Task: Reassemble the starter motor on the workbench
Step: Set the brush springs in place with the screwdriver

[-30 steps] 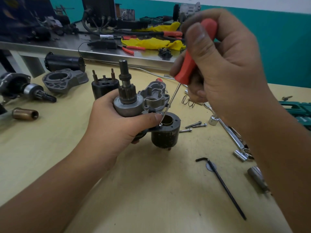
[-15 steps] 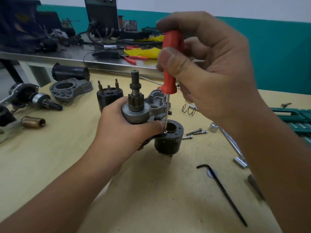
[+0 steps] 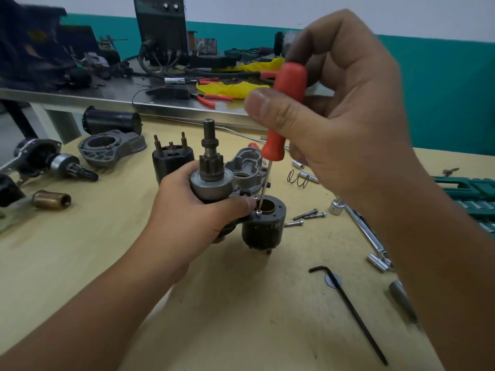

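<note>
My left hand point(image 3: 187, 210) grips the starter motor assembly point(image 3: 214, 183), held upright over the workbench with its pinion gear and shaft pointing up. A dark solenoid body point(image 3: 263, 226) with a brass bore is attached at its right. My right hand point(image 3: 342, 124) holds a red-handled screwdriver point(image 3: 284, 111) almost vertical. The thin blade's tip sits on a small screw point(image 3: 258, 212) beside the brass bore, close to my left thumb. A grey end housing point(image 3: 247, 170) lies just behind the assembly.
On the yellow workbench point(image 3: 241, 317) lie three loose bolts point(image 3: 308, 214), a spring point(image 3: 297, 179), a black hex key point(image 3: 348, 311), a socket wrench point(image 3: 367, 236), another solenoid point(image 3: 171, 156), a grey housing point(image 3: 112, 147), a brass sleeve point(image 3: 52, 199) and a green tool case point(image 3: 471, 194).
The screwdriver has swung from slanted to nearly upright, its tip staying on the screw. My right hand shifted left and turned on the handle. The left hand keeps its hold.
</note>
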Tool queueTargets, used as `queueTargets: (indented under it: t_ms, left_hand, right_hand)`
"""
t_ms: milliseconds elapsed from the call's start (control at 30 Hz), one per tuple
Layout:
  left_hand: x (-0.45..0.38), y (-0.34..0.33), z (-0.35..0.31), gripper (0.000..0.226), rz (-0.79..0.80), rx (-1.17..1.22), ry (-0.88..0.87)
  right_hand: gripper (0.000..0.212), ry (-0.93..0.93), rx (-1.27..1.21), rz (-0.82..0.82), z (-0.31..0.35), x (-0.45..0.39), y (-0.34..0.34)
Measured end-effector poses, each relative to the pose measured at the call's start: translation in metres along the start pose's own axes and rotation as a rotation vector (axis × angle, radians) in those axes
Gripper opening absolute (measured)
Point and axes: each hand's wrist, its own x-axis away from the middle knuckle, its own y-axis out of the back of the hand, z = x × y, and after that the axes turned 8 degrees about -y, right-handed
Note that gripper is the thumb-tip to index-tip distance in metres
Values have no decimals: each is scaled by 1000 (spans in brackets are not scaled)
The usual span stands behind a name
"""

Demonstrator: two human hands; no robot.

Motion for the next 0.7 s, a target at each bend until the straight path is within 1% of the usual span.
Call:
queueTargets:
  t_ms: [167,233,300,400,467,533,600,667,700]
  left_hand:
    - [0,1,1,36,15,-14,-21]
    - [1,1,1,35,18,-14,-24]
    - [0,1,1,35,15,-9,-24]
    - [0,1,1,36,16,-6,-19]
    - [0,1,1,38,28,-5,-18]
    - [0,2,0,39,42,1,-18]
    - [0,2,-1,40,50,7,-17]
    - [0,3,0,44,53,9,-12]
    - [1,3,1,47,54,9,-8]
  right_hand:
    - [21,-15,-26,70,-3,1,1]
    - [25,-78,-105,93,-3,0,5]
    - [27,-99,-85,85,-3,-2,7]
    - [20,-73,-49,10,-4,-1,4]
    - [20,-84,-42,-33,-5,1,2]
    - [18,-130,-111,-6,-5,0,3]
    - [23,-186,-191,48,-3,-2,8]
    - [21,-169,-159,74,-2,-3,11]
    - [17,-140,-119,56,-1,-2,10]
